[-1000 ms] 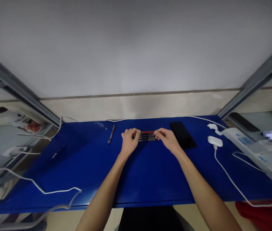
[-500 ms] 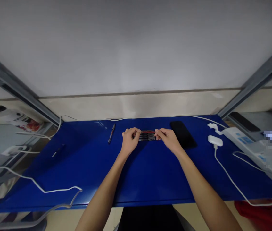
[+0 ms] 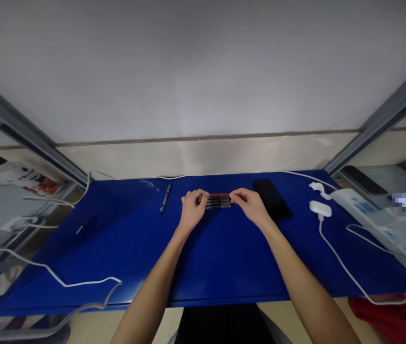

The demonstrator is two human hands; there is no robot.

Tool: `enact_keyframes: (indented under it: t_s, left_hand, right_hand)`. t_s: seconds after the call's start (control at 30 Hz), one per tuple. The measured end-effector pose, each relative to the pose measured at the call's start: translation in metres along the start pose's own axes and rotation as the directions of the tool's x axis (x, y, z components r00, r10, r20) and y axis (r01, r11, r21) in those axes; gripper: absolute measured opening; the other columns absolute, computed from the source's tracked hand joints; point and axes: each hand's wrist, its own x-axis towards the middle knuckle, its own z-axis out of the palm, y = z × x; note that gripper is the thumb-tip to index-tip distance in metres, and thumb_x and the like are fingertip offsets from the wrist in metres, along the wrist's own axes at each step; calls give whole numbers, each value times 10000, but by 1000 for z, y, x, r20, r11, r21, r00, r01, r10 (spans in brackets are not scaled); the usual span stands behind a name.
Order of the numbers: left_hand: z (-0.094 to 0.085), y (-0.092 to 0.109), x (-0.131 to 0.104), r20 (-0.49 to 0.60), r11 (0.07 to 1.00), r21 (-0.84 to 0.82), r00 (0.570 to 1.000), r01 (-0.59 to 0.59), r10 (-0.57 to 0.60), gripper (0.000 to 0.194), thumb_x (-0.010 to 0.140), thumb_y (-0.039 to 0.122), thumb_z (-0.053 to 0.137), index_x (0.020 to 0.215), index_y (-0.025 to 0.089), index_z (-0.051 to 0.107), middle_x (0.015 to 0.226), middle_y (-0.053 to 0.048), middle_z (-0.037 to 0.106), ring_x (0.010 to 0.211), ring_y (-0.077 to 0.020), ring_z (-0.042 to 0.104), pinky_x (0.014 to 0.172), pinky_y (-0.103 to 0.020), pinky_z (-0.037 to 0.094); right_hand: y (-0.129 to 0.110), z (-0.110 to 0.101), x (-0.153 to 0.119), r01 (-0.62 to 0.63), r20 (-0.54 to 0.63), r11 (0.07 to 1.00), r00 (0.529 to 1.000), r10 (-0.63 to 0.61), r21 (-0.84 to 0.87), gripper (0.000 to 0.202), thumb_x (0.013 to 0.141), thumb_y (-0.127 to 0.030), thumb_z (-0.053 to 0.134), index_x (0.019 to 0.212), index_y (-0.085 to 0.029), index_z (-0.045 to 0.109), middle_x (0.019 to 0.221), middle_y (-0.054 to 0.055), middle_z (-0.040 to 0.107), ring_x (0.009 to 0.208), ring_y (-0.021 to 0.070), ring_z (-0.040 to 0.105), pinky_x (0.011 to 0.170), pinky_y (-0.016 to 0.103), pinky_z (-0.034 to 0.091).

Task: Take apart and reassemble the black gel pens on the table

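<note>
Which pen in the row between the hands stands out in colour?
The red pen, toward the wall side of the row; the other pens look black or grey.

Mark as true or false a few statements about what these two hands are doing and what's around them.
1. The left hand and the right hand are at opposite ends of the row of pens. True.
2. The desk has a yellow top. False: it is blue.
3. The smartphone lies to the right of the row of pens. True.
4. The earbud case is black. False: it is white.
</note>
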Motion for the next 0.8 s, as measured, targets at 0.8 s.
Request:
enact_keyframes:
  t_s: [0.8]
  left_hand:
    - [1, -2, 0, 2, 1000, -22, 1000, -21, 21, 307, 959, 384, 448, 768, 226, 630, 660, 11, 593, 734, -176, 511, 717, -290, 335]
  right_hand:
    - [4, 1, 1, 15, -15, 1000, 1000, -15, 4, 219, 836, -421, 659, 848, -203, 678, 779, 30, 682, 720, 178, 632, 698, 306, 487]
